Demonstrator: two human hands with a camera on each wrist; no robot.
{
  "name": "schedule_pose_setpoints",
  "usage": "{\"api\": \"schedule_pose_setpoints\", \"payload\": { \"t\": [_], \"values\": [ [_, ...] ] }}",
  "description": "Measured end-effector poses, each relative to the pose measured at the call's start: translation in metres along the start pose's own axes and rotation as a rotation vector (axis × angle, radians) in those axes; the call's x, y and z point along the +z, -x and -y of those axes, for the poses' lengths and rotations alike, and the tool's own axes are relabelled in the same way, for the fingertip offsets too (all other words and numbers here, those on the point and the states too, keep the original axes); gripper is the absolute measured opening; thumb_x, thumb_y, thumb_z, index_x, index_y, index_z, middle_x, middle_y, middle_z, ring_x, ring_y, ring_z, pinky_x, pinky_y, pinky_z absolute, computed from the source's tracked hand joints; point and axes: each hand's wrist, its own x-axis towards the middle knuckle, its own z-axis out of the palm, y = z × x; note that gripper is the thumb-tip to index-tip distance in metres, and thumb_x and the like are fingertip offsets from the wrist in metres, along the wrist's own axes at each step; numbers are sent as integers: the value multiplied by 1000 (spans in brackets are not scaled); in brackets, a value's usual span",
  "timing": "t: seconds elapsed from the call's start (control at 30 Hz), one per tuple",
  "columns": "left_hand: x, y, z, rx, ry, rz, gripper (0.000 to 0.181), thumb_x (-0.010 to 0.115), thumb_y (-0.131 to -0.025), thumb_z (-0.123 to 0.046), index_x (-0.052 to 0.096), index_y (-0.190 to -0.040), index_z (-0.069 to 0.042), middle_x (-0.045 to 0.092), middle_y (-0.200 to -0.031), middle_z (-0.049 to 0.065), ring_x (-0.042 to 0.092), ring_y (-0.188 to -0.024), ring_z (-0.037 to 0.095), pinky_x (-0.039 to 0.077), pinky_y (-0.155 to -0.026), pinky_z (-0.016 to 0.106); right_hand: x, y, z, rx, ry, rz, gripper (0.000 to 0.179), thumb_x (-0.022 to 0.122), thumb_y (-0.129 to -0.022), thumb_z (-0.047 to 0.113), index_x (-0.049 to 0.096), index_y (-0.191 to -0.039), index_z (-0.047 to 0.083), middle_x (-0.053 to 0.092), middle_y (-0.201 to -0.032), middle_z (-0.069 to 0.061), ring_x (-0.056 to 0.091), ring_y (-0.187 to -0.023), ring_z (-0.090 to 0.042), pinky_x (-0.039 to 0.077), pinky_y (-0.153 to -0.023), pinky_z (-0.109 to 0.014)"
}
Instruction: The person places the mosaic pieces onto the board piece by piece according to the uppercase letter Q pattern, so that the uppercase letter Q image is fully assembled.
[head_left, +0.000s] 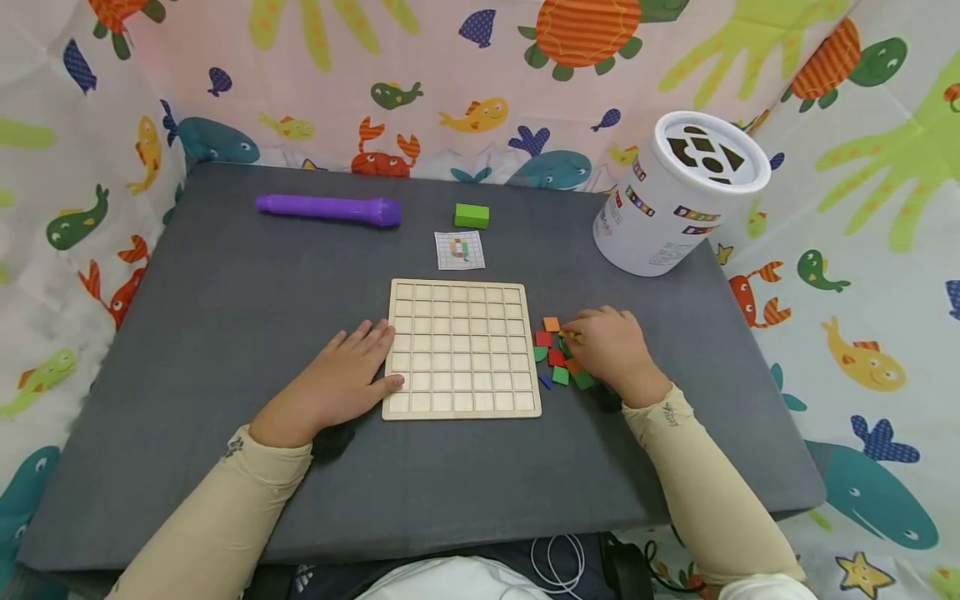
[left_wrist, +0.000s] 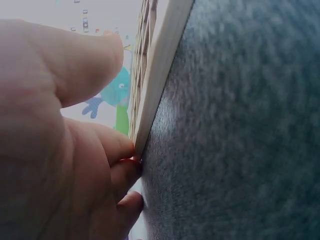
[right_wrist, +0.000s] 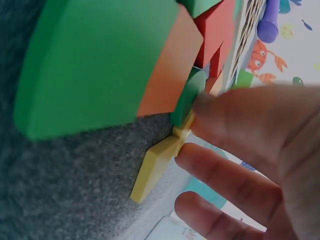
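Observation:
A pale wooden grid board lies flat on the grey table. My left hand rests along its left edge, fingers straight and thumb over the lower left rim; in the left wrist view the fingertips meet the board's side. Right of the board, my right hand reaches down into a loose cluster of small flat pieces: red squares, orange pieces, green pieces and a blue one. Its thumb and index finger pinch a small yellow piece; another yellow piece lies beside it.
Behind the board lie a small pattern card and a bright green block. A purple tube-shaped stick lies at the back left. At the back right stands a white tub with shaped holes in its lid.

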Motion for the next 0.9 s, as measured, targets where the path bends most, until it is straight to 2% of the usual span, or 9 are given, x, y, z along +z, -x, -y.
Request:
{"api": "schedule_pose_setpoints", "payload": {
  "t": [0.13, 0.37, 0.5, 0.7, 0.9],
  "values": [
    [0, -1, -1, -4, -23, -3, 83, 50, -112, -50, 16, -170, -1, 13, -177, 16, 8, -162, 40, 7, -127, 63, 0, -1, -4, -4, -5, -21, 21, 79, -96, 16, 86, -116, 16, 79, -118, -6, 69, -103, -34, 53, -71, -47],
    [1, -1, -1, -9, -38, -6, 87, 54, -110, -51, 17, -170, 0, 13, -176, 17, 9, -162, 40, 8, -127, 63, -1, -6, -8, -9, -18, -26, 23, 79, -92, 13, 87, -114, 15, 79, -115, -8, 69, -97, -34, 51, -65, -44],
    [1, -1, -1, -12, -44, 13, 88, 54, -110, -52, 15, -170, -1, 12, -177, 16, 7, -162, 39, 7, -127, 63, -3, -10, -3, -14, -32, -80, 19, 82, -90, 14, 87, -108, 14, 80, -106, -8, 67, -88, -31, 49, -63, -44],
    [0, -1, 2, -19, -46, 42, 92, 53, -109, -56, 9, -171, -3, 6, -177, 15, 3, -163, 37, 4, -128, 61, -22, -28, 32, -125, -57, -184, 13, 84, -90, 17, 88, -102, 16, 81, -100, -4, 63, -77, -27, 46, -56, -39],
    [1, 0, -1, -16, -34, 24, 92, 52, -109, -57, 12, -171, -2, 8, -177, 15, 5, -163, 38, 5, -128, 61, -31, -55, 75, -223, -63, -141, 14, 81, -93, 17, 87, -106, 19, 81, -106, 0, 63, -84, -26, 47, -63, -41]
  ]
}}
